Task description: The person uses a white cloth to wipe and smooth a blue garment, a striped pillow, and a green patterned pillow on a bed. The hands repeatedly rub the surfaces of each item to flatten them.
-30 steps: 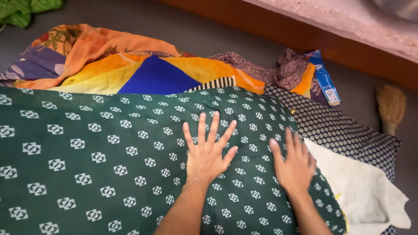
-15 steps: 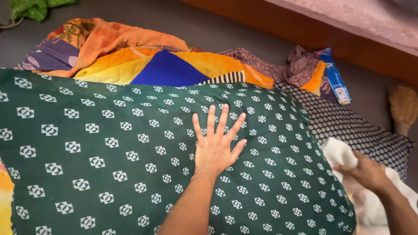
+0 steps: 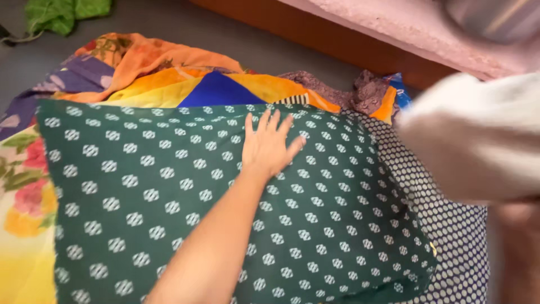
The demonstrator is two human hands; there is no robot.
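Note:
My left hand (image 3: 267,147) lies flat, fingers spread, on the upper middle of a dark green cloth (image 3: 140,186) with a small white repeat pattern, spread like a pillow cover on the floor. At the right, a white cloth (image 3: 472,135) is lifted high and blurred with motion. My right hand (image 3: 520,225) is below it, blurred and mostly hidden, gripping the white cloth from underneath. A dark cloth with pale dots (image 3: 455,236) lies under the green cloth's right edge.
An orange, yellow and blue patchwork quilt (image 3: 169,84) lies behind the green cloth. A floral cloth (image 3: 22,186) is at the left, a bright green cloth (image 3: 62,10) at top left. A wooden bed edge (image 3: 315,31) with a pink sheet (image 3: 394,22) runs along the top right. A blue packet (image 3: 398,90) lies beside it.
My right hand left the green cloth, took hold of the white cloth at the right and raised it into the air. My left hand stayed flat on the green cloth.

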